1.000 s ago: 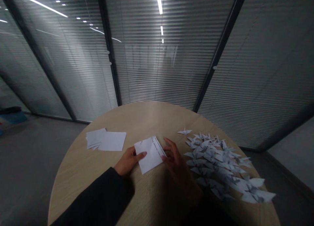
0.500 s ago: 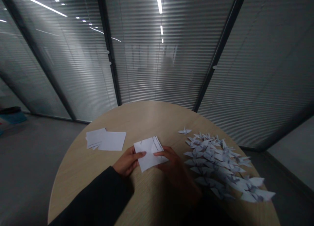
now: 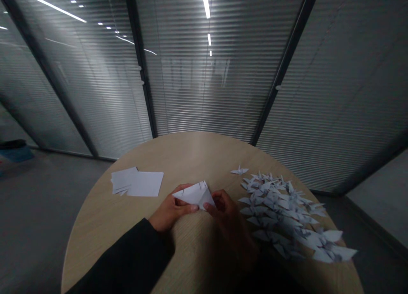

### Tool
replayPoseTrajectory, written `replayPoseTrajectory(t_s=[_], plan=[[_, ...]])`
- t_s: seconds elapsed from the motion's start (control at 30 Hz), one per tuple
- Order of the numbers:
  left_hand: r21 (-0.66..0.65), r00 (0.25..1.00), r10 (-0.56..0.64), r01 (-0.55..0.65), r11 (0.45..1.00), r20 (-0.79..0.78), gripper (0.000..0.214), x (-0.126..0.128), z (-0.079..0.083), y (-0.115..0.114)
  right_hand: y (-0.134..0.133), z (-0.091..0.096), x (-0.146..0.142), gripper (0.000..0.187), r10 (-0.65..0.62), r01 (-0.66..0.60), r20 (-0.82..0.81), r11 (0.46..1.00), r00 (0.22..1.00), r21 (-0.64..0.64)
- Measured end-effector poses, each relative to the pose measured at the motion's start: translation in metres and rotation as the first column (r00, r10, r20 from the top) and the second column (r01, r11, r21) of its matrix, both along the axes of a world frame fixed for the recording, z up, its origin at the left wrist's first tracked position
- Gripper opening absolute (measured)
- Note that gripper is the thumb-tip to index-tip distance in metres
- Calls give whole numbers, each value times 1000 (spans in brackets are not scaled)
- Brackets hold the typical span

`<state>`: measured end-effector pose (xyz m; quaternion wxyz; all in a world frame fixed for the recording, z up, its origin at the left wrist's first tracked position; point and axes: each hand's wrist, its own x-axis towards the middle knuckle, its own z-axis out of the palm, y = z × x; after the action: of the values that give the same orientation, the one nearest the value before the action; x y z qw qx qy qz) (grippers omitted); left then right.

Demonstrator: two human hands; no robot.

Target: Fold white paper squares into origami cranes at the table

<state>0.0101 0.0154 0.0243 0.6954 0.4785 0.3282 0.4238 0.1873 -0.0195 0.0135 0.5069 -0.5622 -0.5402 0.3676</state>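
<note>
A white sheet of paper [image 3: 194, 195], partly folded, is held between both hands over the middle of the table. My left hand [image 3: 172, 209] grips its left side, with the thumb along the lower edge and the fingers behind. At the right corner, my right hand [image 3: 225, 209] pinches the paper between thumb and fingers. Dark printed marks show near the paper's top corner. Several folded paper cranes [image 3: 277, 204] lie in a cluster to the right of my right hand, and a single crane [image 3: 239, 170] sits apart at their far left.
The round wooden table [image 3: 197, 151] has a few flat white paper sheets [image 3: 145, 184] at its left. Behind it rises a glass wall with blinds [image 3: 204, 94]. A blue bin [image 3: 15, 151] stands on the floor at far left.
The paper has gone from a flat, squarish shape to a narrower, pointed one, its lower part folded upward. Both hands have shifted their hold, thumbs now close together at the lower edge.
</note>
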Motion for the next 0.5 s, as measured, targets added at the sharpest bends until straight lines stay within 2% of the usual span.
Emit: replayPoseTrajectory(t_s=[0.07, 0.27, 0.37, 0.5], plan=[[28, 995, 40, -38, 999, -92, 59, 1, 1, 1, 0, -6, -5, 33, -21, 21, -26, 1000, 999, 13], [53, 997, 56, -53, 997, -56, 34, 3, 4, 1, -2, -14, -13, 51, 63, -65, -214, 998, 975, -1], [50, 994, 82, -79, 996, -71, 32, 4, 4, 1, -2, -13, -12, 45, 132, -152, -242, 986, 961, -64], [66, 985, 117, -109, 992, -124, 34, 4, 3, 0, -4, -8, -10, 31, 236, -252, -119, 957, 964, -145]])
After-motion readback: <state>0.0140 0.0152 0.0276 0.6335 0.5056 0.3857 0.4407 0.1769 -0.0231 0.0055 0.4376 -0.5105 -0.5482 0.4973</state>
